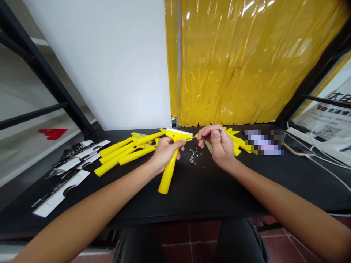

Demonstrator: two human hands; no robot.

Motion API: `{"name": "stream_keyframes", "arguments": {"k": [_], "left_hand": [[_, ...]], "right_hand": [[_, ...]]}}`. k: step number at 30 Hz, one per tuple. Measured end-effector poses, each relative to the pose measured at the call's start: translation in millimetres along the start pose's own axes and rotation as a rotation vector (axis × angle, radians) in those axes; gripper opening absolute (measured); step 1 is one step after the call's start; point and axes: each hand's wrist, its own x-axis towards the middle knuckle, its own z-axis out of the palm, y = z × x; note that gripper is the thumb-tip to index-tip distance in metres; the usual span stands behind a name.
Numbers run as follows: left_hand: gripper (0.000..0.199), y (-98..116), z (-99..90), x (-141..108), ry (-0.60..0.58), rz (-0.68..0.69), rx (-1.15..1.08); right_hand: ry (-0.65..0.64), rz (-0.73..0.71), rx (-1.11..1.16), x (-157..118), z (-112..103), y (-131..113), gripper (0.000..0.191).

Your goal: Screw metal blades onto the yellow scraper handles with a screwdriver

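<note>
- Closest to the lens: my bare left forearm point(82, 223) and right forearm point(287, 215) coming in from the lower corners, with dark trousers point(241, 244) at 6 o'clock below the black tabletop point(208, 199).
- Left hand point(164, 153): grip fully closed around the handle of a yellow scraper point(168, 179), held up off the tabletop at mid-picture, head tilted up at about 12 o'clock.
- Right hand point(218, 148): tight pinch grip, thumb and fingers on a thin metal driver point(201, 136). Its tip is right at the scraper head, can't tell if it's touching. A tan sliver point(208, 147) sits under that hand, no idea what it is.
- Small metal screws point(192, 157) lie scattered on the tabletop, just below and between both hands.
- 9 o'clock: a heap of yellow scrapers point(126, 151), with black-and-white card packaging point(65, 182) past it.
- 3 o'clock: more yellow pieces point(236, 140), a pixelated blob point(263, 142), then white cables point(320, 157).
- 12 o'clock: shiny yellow plastic sheeting point(246, 62).
</note>
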Motion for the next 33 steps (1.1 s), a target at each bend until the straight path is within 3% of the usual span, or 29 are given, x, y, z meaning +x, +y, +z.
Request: {"name": "stream_keyframes", "arguments": {"k": [8,18,24,28,33], "left_hand": [[0.014,0.0,0.7,-0.6,-0.019,-0.013,0.034],[0.015,0.5,-1.6,-0.1,-0.076,0.042,0.188],[0.017,0.4,-2.5,0.5,-0.099,0.064,0.243],[0.019,1.1,-2.6,-0.1,-0.105,0.016,0.202],[0.016,-4.6,-0.9,0.9,-0.167,-0.164,0.033]], "right_hand": [[-0.057,-0.027,-0.01,-1.3,-1.4,0.8,0.022],[0.06,0.138,0.086,4.1,0.5,-2.8,0.026],[0.041,0.166,0.066,4.7,1.0,-4.6,0.028],[0.01,0.144,0.063,4.7,0.0,-4.3,0.019],[-0.032,0.068,0.03,4.0,-2.6,-5.9,0.006]]}}
